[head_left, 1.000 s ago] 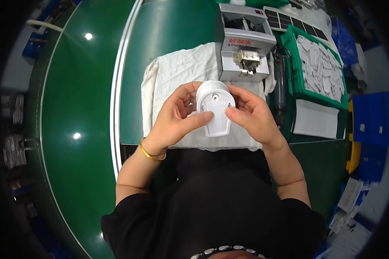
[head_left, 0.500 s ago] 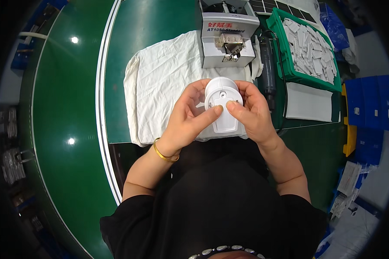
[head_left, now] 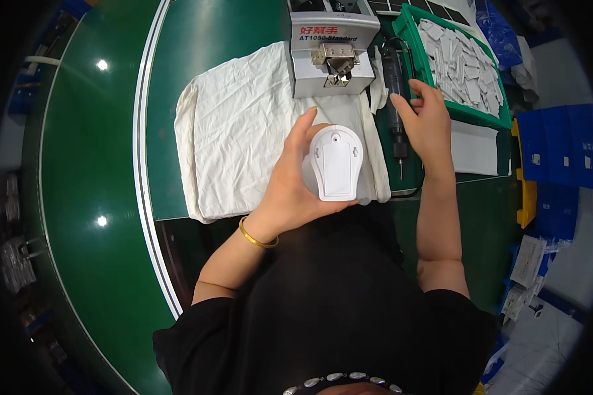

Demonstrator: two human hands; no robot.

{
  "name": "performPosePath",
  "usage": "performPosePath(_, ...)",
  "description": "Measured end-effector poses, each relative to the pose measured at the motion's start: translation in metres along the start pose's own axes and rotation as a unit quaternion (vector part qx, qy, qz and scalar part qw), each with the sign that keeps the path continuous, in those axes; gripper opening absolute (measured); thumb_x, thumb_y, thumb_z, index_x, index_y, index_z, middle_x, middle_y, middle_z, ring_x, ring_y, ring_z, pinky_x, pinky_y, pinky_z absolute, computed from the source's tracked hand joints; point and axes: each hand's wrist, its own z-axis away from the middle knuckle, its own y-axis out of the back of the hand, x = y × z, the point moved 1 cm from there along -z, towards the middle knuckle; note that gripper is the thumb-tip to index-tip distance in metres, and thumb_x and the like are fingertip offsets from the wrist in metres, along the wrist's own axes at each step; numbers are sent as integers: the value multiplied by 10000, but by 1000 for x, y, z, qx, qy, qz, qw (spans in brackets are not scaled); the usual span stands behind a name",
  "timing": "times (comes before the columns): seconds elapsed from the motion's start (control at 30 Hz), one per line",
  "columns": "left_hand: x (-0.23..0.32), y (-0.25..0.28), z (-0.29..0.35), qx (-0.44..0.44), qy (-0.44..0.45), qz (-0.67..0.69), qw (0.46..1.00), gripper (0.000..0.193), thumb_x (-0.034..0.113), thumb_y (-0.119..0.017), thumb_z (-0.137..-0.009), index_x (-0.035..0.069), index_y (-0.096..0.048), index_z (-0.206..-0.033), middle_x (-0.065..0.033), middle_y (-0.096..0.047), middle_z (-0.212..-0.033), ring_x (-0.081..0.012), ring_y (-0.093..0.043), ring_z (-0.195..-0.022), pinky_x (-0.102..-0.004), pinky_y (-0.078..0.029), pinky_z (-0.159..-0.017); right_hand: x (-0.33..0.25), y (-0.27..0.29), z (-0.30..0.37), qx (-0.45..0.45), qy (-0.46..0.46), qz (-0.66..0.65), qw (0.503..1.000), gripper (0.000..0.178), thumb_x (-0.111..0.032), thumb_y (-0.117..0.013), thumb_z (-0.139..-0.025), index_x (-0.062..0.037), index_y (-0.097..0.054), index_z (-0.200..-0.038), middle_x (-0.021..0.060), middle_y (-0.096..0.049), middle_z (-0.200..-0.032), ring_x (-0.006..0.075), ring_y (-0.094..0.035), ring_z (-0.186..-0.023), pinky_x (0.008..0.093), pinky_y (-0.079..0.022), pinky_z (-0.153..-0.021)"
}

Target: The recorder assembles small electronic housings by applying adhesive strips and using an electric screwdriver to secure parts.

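Note:
My left hand [head_left: 295, 172] is wrapped round a white plastic housing [head_left: 337, 164], its rounded end away from me. The housing's face is turned up, with a rectangular panel, one screw hole near the rounded end and a small slot on each side. To the right, my right hand [head_left: 429, 122] hovers at a black electric screwdriver [head_left: 395, 125], thumb and fingers apart. The thumb overlaps the tool's body; whether it touches cannot be told. The screwdriver lies with its bit pointing toward me.
A white cloth [head_left: 234, 125] covers the bench under my left hand. Beyond it stands a grey metal screw feeder [head_left: 303, 69]. At the far right, a green crate [head_left: 464, 113] holds many white flat pieces, with a white sheet [head_left: 474, 150] on its near side.
My right hand has let go of the white housing and moved right, up to the screwdriver. My left hand alone now holds the housing. The view has shifted slightly.

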Motion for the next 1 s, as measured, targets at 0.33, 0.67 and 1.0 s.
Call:
performPosePath(0.33, -4, -12, 5, -23, 6, -20, 1000, 1231, 153, -944, -538, 40, -192, -1506, -148, -555, -1331, -313, -554, -1222, -400, -426, -1051, 35, -27, -25, -134, -107, 18, 985, 713, -360, -759, -730, 108, -548, -1225, 209, -691, -1029, 301, -686, -929, 363, -521, -832)
performPosePath(0.67, -15, -22, 15, -31, -1, -66, 997, 1223, 282, -959, -545, 1, -223, -1480, -180, -545, -1331, -332, -536, -1245, -411, -414, -1055, -36, 55, -47, -201, 48, -677, 707, 586, 11, -585, -865, -34, -373, -1410, 141, -548, -1143, 240, -620, -954, 388, -523, -881)
performPosePath(1.0, -12, -11, 19, -6, 15, -90, 996, 1137, 340, -948, -552, 5, -334, -1449, -195, -511, -1362, -371, -546, -1208, -409, -468, -997, -103, -3, -95, -158, 202, -848, 464, 119, -6, -695, -820, 14, -612, -902, 81, -630, -764, 166, -621, -647, 287, -503, -610)
